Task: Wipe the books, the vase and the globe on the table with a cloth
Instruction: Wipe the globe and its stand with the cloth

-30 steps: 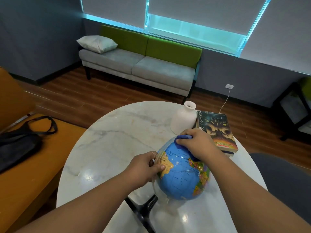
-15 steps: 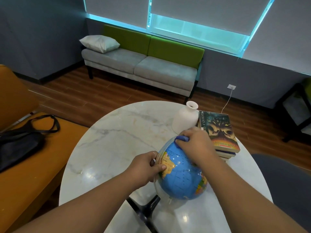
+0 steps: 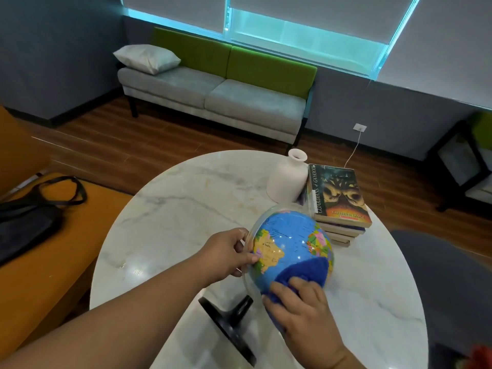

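pinches the globe (image 3: 290, 243) by its rim with the left hand (image 3: 226, 257), tilted over the table (image 3: 186, 209) — bares the underside. grips the blue cloth (image 3: 308, 270) in the right hand (image 3: 300, 304), pressed low against it.

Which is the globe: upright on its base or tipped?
Tipped: the globe leans over, its black base tilted, not flat on the table.

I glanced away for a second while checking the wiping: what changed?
The right hand slid the cloth from the globe's far top down to its near lower side. The left hand still grips the globe's left edge; vase and books stayed put.
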